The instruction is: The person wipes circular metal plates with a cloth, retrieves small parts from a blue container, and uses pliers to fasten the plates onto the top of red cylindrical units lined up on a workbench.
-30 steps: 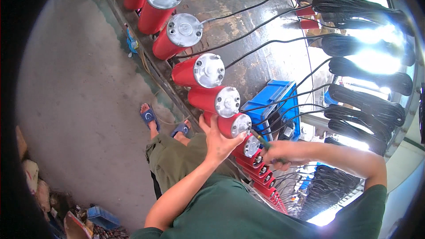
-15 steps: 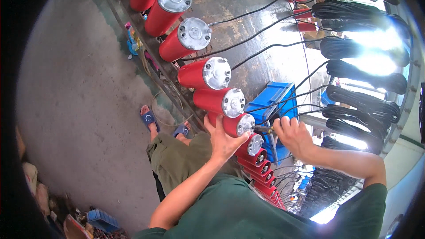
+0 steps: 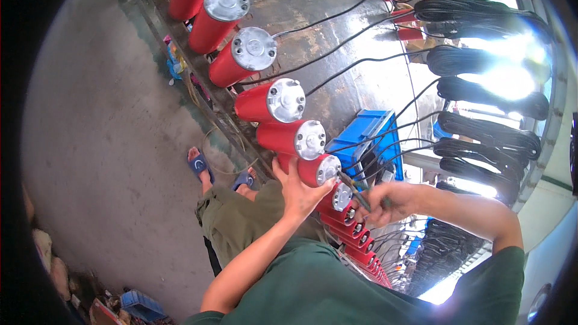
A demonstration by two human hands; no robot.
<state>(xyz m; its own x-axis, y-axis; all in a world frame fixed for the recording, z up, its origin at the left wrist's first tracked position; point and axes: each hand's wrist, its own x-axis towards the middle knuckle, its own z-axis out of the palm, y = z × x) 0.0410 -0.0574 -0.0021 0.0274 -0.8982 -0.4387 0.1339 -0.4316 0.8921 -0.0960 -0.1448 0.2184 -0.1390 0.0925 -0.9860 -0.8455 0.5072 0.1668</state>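
Just below the frame's centre, the left hand [image 3: 298,189] cups a red motor cylinder [image 3: 316,170] from beneath — palm up against its red body, fingers wrapped round the far side, thumb pointing up beside it. Its bare forearm rises from the lower middle of the frame, slanting up and to the right.

The right hand [image 3: 388,201] sits a little to the right, its forearm coming in from the right edge and bent sharply at the elbow. Its fingers are closed round a thin dark tool [image 3: 352,188], which slants up and to the left so that its tip meets the silver end cap of the held cylinder.

That cylinder lies in a row of like red cylinders [image 3: 274,101] with silver caps, running from the upper left down to the centre along the edge of a worn metal bench [image 3: 337,0]. Black cables [image 3: 337,54] trail from them across the bench toward coiled black bundles [image 3: 481,138] at the right — a blue crate [image 3: 367,135] stands just behind the hands. The person's blue sandals [image 3: 200,165] show on the concrete floor [image 3: 108,144].
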